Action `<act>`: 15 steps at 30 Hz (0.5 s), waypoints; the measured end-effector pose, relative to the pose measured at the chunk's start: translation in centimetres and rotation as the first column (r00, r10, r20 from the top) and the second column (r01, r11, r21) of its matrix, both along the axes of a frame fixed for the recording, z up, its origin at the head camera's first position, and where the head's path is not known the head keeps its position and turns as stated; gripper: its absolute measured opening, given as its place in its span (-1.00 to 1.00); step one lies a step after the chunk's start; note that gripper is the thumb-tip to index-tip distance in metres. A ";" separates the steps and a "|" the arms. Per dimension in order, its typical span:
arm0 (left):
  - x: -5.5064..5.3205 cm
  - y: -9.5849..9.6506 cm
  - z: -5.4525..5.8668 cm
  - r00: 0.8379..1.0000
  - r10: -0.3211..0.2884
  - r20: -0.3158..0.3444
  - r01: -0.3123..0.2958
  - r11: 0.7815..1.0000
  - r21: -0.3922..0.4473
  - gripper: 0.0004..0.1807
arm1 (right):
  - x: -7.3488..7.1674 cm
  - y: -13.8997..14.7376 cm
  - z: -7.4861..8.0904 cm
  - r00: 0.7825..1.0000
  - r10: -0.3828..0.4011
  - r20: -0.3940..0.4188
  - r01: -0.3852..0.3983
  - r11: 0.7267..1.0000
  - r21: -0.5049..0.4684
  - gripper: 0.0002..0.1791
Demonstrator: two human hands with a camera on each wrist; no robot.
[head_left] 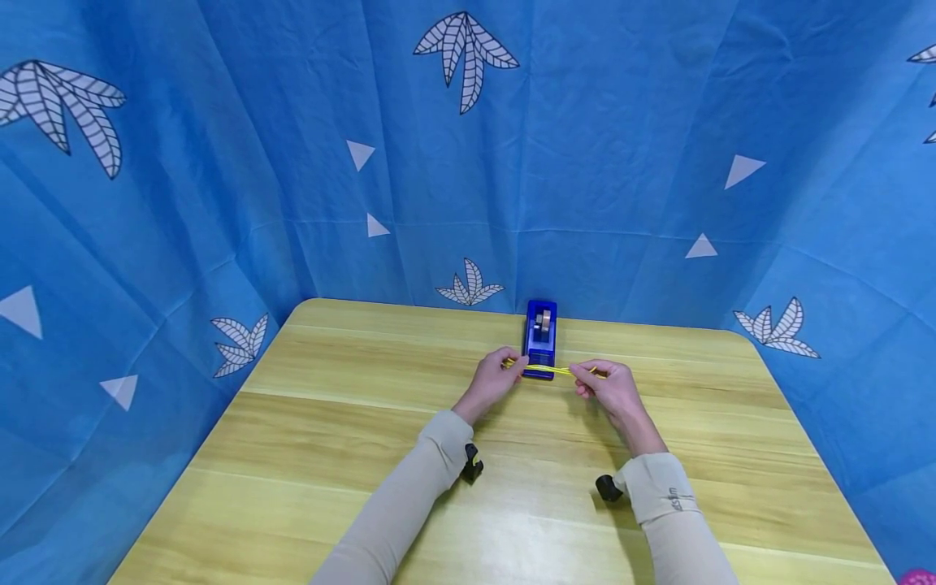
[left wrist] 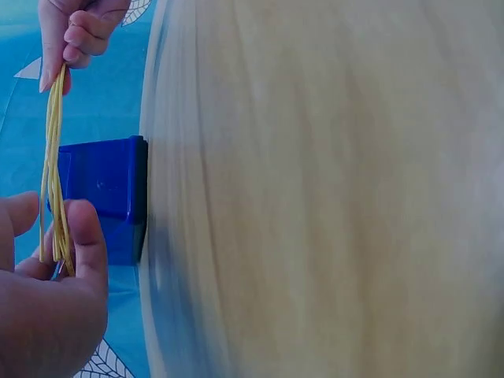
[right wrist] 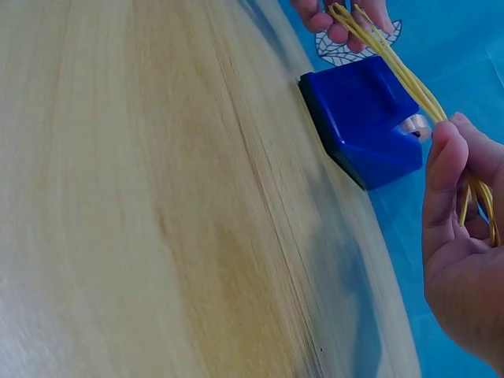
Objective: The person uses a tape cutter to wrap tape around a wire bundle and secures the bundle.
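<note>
A folded bundle of thin yellow cord (head_left: 548,369) stretches between the two hands, above the near end of a blue tape dispenser (head_left: 541,313). My left hand (head_left: 497,376) pinches the bundle's left end; in the left wrist view, the strand ends (left wrist: 57,244) show between thumb and fingers. My right hand (head_left: 608,385) pinches the other end between thumb and forefinger. Looped strands (right wrist: 476,205) hang out below its grip in the right wrist view. Behind the cord, the dispenser holds a small roll of tape (right wrist: 416,126).
The dispenser stands near the back edge of a wooden table (head_left: 307,455). A blue curtain (head_left: 621,122) with leaf prints surrounds the back and sides. Black devices (head_left: 471,465) sit at both sleeve cuffs. Something pink (head_left: 917,577) shows at the lower right corner.
</note>
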State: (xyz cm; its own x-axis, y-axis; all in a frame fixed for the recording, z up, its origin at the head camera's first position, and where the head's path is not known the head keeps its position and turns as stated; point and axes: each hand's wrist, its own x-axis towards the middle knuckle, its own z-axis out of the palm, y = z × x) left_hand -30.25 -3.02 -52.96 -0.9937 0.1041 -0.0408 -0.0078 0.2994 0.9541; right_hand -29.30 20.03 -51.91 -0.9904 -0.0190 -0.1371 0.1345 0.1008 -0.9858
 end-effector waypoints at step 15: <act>-0.3 -0.3 0.1 0.997 -0.048 -0.065 0.052 0.997 0.052 -0.91 | -0.2 -0.1 0.1 0.999 -0.021 0.033 0.020 0.999 0.048 -0.57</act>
